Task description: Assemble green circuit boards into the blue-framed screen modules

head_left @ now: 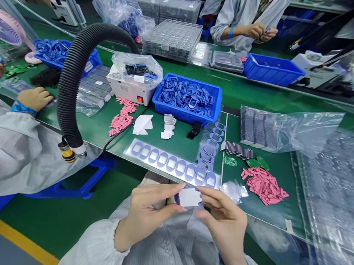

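White rectangular part [190, 197] w/ dark-blue ends is held up at lower ctr of frame, just off the front edge of the green worktable [182, 144]. Its L end is pinched btwn thumb & index finger of the L hand [152, 208]. R end is met by the index fingertip of the R hand [224, 220]; R thumb is blurred, so whether it's clamped on the part can't be told.

Above the hands, a row of blue oval rings is carried on a backing sheet [172, 164]; more rings are laid out on a clear film strip [209, 148], ctr-right. White paper sheets [143, 124], a stack of white pieces [168, 126] & a black piece [194, 130] are set mid-frame. Pink strips are heaped twice: left pile [123, 116] & right pile [265, 185], the latter near green circuit boards [258, 163] & a row of dark-striped slabs [237, 150]. Upper left is crossed by a black corrugated hose [71, 71]; clear trays [93, 86] are partly hidden by it. A co-worker's hand [36, 98] is seen at left edge, another person's hands [261, 32] at top right.

Containers: ctr blue bin [180, 115] is filled w/ blue plastic frames [187, 94]; upper-left blue bin [91, 61] is piled w/ blue parts [52, 50]; a few blue bits are seen in the upper-right blue bin [267, 74]. Slabs are packed in a clear bag [307, 129] at right. Black & blue pcs are held in an open plastic bag [152, 63] atop a white box [127, 91] w/ lit red switch.
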Demonstrator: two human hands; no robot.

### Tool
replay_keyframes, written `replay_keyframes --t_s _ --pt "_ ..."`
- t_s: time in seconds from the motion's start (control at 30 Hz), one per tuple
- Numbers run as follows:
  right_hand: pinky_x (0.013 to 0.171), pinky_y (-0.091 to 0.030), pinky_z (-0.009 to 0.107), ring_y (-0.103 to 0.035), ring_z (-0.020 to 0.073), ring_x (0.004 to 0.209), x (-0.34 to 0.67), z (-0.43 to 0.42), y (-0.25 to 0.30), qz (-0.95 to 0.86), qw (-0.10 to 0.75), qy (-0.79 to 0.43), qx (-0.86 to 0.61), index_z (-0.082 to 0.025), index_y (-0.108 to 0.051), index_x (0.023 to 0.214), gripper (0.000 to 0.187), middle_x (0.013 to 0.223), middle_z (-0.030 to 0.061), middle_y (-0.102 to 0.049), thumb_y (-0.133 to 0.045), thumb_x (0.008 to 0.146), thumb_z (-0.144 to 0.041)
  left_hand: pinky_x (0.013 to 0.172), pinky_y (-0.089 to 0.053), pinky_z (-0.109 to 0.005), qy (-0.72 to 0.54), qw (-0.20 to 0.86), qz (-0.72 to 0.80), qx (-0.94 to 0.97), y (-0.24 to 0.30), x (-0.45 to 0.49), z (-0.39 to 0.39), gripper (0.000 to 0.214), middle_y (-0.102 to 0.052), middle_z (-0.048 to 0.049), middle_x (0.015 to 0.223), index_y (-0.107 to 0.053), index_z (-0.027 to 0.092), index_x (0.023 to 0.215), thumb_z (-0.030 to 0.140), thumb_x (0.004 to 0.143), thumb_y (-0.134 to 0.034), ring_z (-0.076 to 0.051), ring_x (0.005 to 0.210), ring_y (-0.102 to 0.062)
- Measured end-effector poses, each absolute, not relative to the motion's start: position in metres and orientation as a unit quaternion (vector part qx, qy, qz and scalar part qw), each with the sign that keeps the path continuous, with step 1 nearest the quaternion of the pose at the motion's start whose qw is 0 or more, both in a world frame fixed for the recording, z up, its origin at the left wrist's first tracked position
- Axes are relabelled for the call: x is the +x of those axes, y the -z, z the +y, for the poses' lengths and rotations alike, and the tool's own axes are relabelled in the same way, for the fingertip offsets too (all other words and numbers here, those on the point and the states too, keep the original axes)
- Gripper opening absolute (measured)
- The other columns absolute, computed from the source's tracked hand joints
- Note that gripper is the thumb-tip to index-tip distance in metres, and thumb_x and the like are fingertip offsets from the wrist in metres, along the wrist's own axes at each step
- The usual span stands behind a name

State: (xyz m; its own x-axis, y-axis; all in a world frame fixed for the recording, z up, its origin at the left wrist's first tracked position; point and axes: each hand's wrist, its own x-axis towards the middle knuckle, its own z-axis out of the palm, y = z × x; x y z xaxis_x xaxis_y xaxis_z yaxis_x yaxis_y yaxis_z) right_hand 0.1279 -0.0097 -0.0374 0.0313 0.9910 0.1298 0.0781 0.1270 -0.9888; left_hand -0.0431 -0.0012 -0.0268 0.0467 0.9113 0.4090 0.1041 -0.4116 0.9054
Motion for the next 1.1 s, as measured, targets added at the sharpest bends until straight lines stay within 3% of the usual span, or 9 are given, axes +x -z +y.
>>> replay_keyframes --t_s 0.07,0.17,0.23,0.33,0.5,0.73,0.9,1.0,1.1 --pt "0.054 -0.057 0.018 -0.071 0.0159 0.06 0.122 -0.013 0.037 -0.454 0.526 -0.5 -0.517 -0.026 -0.071 0.091 0.021 0.072 0.0008 -0.075 -0.075 0.071 -0.026 0.075 -0.06 -0.024 -0.551 0.284 0.402 0.673 0.027 -0.04 -0.004 0.065 -0.076 -0.0047 0.097 -0.056 0.026 0.124 0.01 0.065 -0.078 -0.019 0.08 -0.073" --pt "0.051 -0.056 0.018 -0.069 0.0159 0.056 0.119 -0.013 0.035 -0.375 0.531 -0.545 -0.53 -0.024 -0.072 0.084 0.016 0.067 0.0023 -0.074 -0.075 0.069 -0.027 0.084 -0.057 -0.025 -0.531 0.267 0.418 0.687 0.031 -0.034 -0.01 0.079 -0.075 -0.0052 0.103 -0.042 0.027 0.136 0.01 0.067 -0.077 -0.018 0.089 -0.071" --pt "0.05 -0.056 0.019 -0.069 0.0161 0.054 0.121 -0.01 0.034 -0.361 0.527 -0.55 -0.538 -0.022 -0.073 0.08 0.015 0.064 0.0031 -0.073 -0.076 0.067 -0.028 0.089 -0.054 -0.027 -0.517 0.35 0.435 0.649 0.036 -0.03 -0.013 0.092 -0.072 -0.0045 0.111 -0.033 0.033 0.14 0.018 0.063 -0.081 -0.019 0.097 -0.069" --pt "0.048 -0.055 0.02 -0.067 0.0154 0.05 0.128 -0.003 0.031 -0.388 0.501 -0.546 -0.548 -0.02 -0.073 0.078 0.015 0.06 0.003 -0.072 -0.076 0.066 -0.029 0.089 -0.053 -0.032 -0.455 0.595 0.423 0.51 0.043 -0.027 -0.013 0.105 -0.07 -0.0083 0.114 -0.024 0.033 0.143 0.035 0.056 -0.083 -0.023 0.101 -0.067" --pt "0.048 -0.055 0.02 -0.066 0.014 0.053 0.142 0.005 0.024 -0.467 0.437 -0.54 -0.547 -0.02 -0.073 0.077 0.01 0.062 0.002 -0.072 -0.071 0.07 -0.027 0.073 -0.055 -0.03 -0.332 0.85 0.321 0.253 0.046 -0.02 -0.007 0.07 -0.075 -0.0111 0.093 -0.047 0.023 0.132 0.059 0.073 -0.06 -0.023 0.084 -0.072" --pt "0.038 -0.051 0.018 -0.06 0.0096 0.039 0.152 0.001 0.024 -0.449 0.396 -0.632 -0.492 -0.021 -0.07 0.079 0.008 0.063 -0.0014 -0.069 -0.068 0.074 -0.027 0.067 -0.052 -0.023 -0.308 0.894 0.26 0.197 0.048 -0.007 -0.004 0.053 -0.073 -0.0025 0.083 -0.057 0.03 0.123 0.044 0.073 -0.068 -0.015 0.073 -0.07" --pt "0.039 -0.05 0.016 -0.058 0.005 0.04 0.156 -0.004 0.026 -0.431 0.411 -0.658 -0.46 -0.022 -0.07 0.08 0.007 0.087 -0.0006 -0.072 -0.067 0.075 -0.026 0.069 -0.052 -0.023 -0.301 0.894 0.277 0.184 0.051 -0.001 -0.006 0.045 -0.074 -0.0034 0.09 -0.063 0.029 0.116 0.043 0.074 -0.068 -0.013 0.074 -0.07" --pt "0.052 -0.055 0.021 -0.065 0.01 0.055 0.164 -0.003 0.028 -0.499 0.421 -0.58 -0.487 -0.022 -0.07 0.084 0.011 0.081 0.0004 -0.072 -0.064 0.079 -0.029 0.07 -0.053 -0.023 -0.302 0.893 0.294 0.157 0.051 -0.003 -0.005 0.043 -0.074 -0.0028 0.084 -0.066 0.028 0.111 0.042 0.071 -0.071 -0.014 0.073 -0.07" --pt "0.065 -0.055 0.026 -0.067 0.0149 0.072 0.191 0.009 0.037 -0.591 0.401 -0.388 -0.582 -0.021 -0.07 0.083 0.018 0.076 0.0018 -0.072 -0.06 0.082 -0.036 0.069 -0.053 -0.02 -0.303 0.89 0.32 0.116 0.051 -0.008 -0.006 0.038 -0.075 -0.0038 0.083 -0.069 0.025 0.106 0.041 0.072 -0.071 -0.015 0.077 -0.071"
